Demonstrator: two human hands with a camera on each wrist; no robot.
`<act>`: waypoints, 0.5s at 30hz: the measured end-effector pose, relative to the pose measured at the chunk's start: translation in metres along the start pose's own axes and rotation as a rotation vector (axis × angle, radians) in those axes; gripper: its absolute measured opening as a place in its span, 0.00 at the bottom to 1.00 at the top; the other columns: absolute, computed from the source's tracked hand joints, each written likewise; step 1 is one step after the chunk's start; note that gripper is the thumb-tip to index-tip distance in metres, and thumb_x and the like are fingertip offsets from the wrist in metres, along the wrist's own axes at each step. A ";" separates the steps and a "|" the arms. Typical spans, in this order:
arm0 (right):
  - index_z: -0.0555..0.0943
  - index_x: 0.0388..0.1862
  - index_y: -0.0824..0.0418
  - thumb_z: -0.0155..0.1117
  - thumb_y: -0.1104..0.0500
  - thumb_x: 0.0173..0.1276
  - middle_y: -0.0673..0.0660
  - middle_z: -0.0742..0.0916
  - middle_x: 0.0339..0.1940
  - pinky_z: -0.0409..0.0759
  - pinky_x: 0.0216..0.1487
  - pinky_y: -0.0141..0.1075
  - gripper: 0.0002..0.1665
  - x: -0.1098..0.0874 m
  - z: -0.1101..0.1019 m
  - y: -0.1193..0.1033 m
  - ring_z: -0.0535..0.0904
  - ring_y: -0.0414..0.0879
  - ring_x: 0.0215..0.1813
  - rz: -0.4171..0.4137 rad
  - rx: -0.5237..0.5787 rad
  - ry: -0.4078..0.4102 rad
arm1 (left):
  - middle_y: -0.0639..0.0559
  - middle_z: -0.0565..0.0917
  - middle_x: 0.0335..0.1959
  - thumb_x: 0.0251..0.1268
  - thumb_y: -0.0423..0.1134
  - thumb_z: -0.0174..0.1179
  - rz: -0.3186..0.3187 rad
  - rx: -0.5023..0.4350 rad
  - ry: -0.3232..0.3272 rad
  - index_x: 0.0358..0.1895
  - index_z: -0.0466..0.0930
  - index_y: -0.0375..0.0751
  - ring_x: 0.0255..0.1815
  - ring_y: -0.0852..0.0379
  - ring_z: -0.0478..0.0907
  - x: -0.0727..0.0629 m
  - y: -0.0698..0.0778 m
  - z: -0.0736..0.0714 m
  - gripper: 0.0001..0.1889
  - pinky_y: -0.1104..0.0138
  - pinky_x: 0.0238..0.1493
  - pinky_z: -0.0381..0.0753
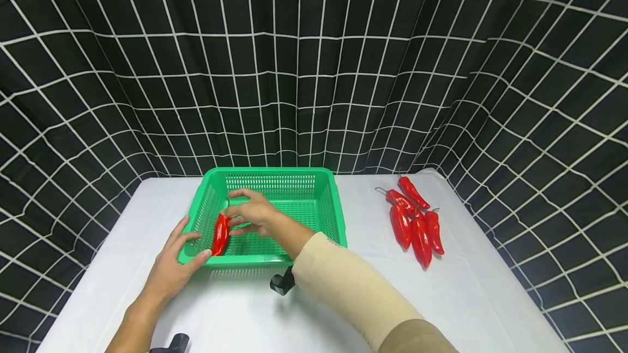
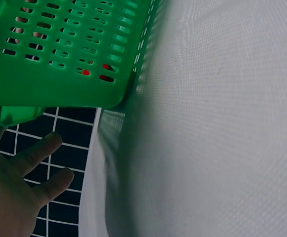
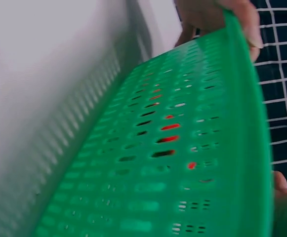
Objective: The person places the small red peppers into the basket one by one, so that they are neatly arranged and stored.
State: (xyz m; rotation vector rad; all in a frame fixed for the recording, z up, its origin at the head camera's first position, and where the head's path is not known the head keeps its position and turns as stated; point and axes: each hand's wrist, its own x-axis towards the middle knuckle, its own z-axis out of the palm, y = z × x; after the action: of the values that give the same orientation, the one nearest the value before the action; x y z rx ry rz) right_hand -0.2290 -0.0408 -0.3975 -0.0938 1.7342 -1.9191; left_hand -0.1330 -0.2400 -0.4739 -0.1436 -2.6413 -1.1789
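One red chili pepper [image 1: 221, 234] lies along the left side of a green plastic basket [image 1: 275, 259], its dark stem toward the back. My right hand [image 1: 252, 214] reaches into the basket with spread fingers, the fingertips right at the pepper's stem end and right side. My left hand [image 1: 171, 268] holds the basket's front left corner, thumb on the front rim and index finger over the left rim. Two of its other fingers [image 2: 54, 185] stretch out loosely beyond the corner in the left wrist view. Through the basket's slots, red bits of pepper [image 3: 170, 127] show in the right wrist view.
Several red peppers [image 1: 412, 222] lie in a loose cluster on the white-covered table [image 1: 471, 287], right of the basket. Black curtains with a white grid [image 1: 309, 70] stand behind and at both sides. A black wrist device [image 1: 282, 282] sits under the right forearm.
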 end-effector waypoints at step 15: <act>0.78 0.55 0.51 0.69 0.68 0.60 0.62 0.84 0.46 0.82 0.39 0.54 0.25 -0.026 -0.021 -0.025 0.82 0.62 0.45 -0.027 0.052 -0.075 | 0.50 0.52 0.76 0.61 0.48 0.65 -0.005 -0.001 0.003 0.54 0.75 0.41 0.71 0.33 0.53 0.001 -0.001 0.000 0.22 0.30 0.56 0.57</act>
State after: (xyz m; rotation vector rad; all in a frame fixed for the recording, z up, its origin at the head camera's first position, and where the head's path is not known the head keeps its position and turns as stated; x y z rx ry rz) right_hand -0.2238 -0.0104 -0.3691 -0.1689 1.6411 -1.9535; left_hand -0.1343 -0.2406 -0.4749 -0.1356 -2.6405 -1.1808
